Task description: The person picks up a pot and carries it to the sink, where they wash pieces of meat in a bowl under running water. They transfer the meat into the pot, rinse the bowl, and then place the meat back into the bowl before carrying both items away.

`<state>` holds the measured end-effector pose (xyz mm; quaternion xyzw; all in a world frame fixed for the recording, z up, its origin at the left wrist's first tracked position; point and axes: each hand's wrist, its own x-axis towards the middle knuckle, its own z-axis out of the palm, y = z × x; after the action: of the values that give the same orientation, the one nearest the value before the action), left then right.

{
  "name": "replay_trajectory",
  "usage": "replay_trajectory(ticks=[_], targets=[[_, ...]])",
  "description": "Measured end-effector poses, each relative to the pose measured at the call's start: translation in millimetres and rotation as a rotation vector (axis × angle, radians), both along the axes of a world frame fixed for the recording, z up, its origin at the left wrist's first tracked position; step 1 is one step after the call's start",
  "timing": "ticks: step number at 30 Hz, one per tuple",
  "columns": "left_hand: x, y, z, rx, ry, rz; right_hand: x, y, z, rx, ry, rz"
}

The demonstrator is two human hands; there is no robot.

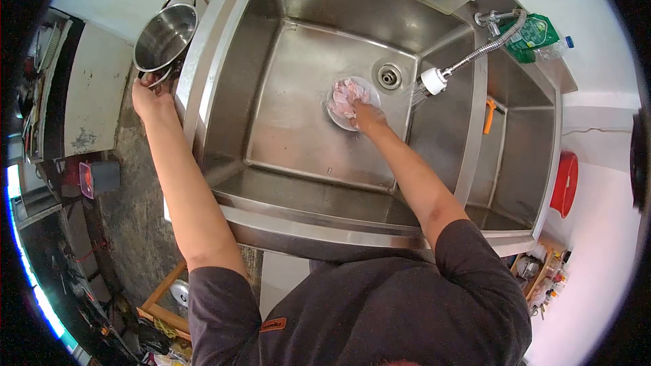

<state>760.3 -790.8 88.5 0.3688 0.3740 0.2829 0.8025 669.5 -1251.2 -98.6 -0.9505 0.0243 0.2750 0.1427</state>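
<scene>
Leftward round steel pot [165, 37], centrally lumpy meat [346, 93]

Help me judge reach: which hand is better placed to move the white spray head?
Right, probably. The right hand rests in the round bowl of pink raw meat beside that spray head; the left hand grips the steel pot outside the steel sink.

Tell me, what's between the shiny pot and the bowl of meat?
Just the sink, seen in the head view: its steel rim, side wall and bare floor. Nothing else sits between pot and bowl.
</scene>
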Motion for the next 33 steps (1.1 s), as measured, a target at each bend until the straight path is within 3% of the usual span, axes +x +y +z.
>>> replay_trajectory(ticks=[7,9,16,18,19,21,24,27,30,33], targets=[[-2,-6,5,0.005,-0.015,-0.005,21,-41,23,0.172,-0.055,0.174],[-2,-7,5,0.001,-0.006,0.005,29,-47,55,0.319,0.147,0.013],[-3,-7,6,0.011,0.013,0.017,29,-47,58,0.300,0.149,0.076],[-3,-9,6,-0.002,0.007,0.032,27,-46,56,0.382,0.199,-0.064],[-3,-9,7,-0.015,0.000,0.045,29,-49,39,0.383,0.202,-0.061],[-2,-2,2,0.004,-0.009,0.022,32,-50,2,0.126,-0.280,-0.105],[-1,0,-3,0.014,-0.018,0.011,27,-29,-11,-0.041,-0.127,-0.119],[0,-3,2,-0.002,-0.019,0.040,22,-13,-2,-0.100,-0.172,-0.058],[-1,-9,9,-0.001,0.001,0.050,24,-17,20,0.025,-0.088,-0.021],[-1,-4,3,0.003,0.023,0.041,37,-43,3,0.135,-0.089,0.039]])
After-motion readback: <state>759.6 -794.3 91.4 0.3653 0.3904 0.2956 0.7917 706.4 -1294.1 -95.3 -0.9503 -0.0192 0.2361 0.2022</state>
